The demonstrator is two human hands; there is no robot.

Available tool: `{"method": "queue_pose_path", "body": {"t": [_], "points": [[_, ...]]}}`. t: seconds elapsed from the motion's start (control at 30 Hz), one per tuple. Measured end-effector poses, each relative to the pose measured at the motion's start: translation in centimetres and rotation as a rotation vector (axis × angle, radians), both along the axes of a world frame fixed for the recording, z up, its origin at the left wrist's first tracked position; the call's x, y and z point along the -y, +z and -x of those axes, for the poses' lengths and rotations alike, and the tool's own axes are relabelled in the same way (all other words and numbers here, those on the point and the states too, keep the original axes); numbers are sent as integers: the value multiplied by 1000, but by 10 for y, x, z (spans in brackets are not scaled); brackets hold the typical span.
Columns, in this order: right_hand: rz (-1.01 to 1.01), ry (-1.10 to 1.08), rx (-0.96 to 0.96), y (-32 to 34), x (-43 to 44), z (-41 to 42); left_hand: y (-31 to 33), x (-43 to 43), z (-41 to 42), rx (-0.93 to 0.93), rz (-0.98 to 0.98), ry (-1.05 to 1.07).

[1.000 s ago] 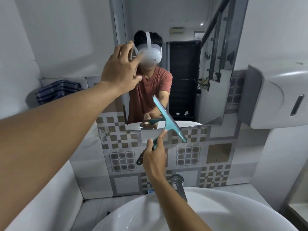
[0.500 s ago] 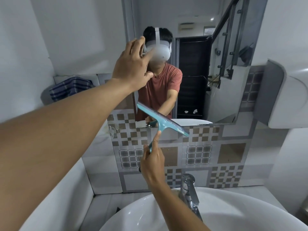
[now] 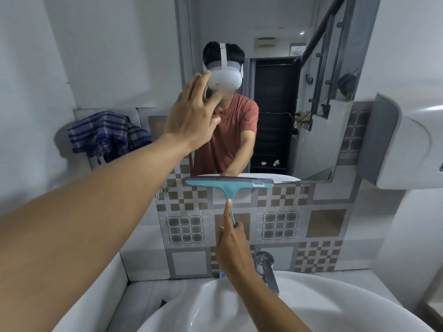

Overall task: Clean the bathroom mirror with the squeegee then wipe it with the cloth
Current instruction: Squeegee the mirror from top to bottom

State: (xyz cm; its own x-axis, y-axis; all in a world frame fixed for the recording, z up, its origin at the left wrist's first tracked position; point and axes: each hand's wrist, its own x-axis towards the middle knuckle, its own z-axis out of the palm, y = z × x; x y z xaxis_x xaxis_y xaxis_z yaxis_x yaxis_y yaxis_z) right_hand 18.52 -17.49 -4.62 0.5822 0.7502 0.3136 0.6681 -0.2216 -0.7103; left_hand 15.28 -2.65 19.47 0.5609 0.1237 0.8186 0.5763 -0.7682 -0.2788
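Observation:
My right hand (image 3: 231,245) grips the handle of a teal squeegee (image 3: 229,185), index finger stretched along the shaft. Its blade lies level along the bottom edge of the bathroom mirror (image 3: 275,92), on the tiled wall. My left hand (image 3: 191,116) is raised with fingers spread, flat against the mirror's left part and holding nothing. A blue checked cloth (image 3: 105,135) hangs on the wall to the left of the mirror. The mirror reflects a person in a red shirt and a white headset.
A white basin (image 3: 311,305) sits below me with a chrome tap (image 3: 266,267) at its back. A white dispenser (image 3: 407,144) juts from the wall at the right, close to the mirror's edge. Patterned tiles (image 3: 321,219) cover the wall under the mirror.
The squeegee has turned from a steep tilt to level and now rests along the mirror's bottom edge. My left hand stayed on the mirror.

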Motion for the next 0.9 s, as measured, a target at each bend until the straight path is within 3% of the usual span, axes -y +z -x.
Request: {"method": "queue_pose_path", "body": {"t": [0.23, 0.77, 0.9], "points": [[146, -37, 25, 0, 10, -6, -11, -4, 0, -49, -2, -8], [227, 40, -37, 18, 38, 2, -11, 4, 0, -65, 63, 1], [171, 36, -92, 29, 60, -4, -18, 19, 9, -59, 124, -26]]}}
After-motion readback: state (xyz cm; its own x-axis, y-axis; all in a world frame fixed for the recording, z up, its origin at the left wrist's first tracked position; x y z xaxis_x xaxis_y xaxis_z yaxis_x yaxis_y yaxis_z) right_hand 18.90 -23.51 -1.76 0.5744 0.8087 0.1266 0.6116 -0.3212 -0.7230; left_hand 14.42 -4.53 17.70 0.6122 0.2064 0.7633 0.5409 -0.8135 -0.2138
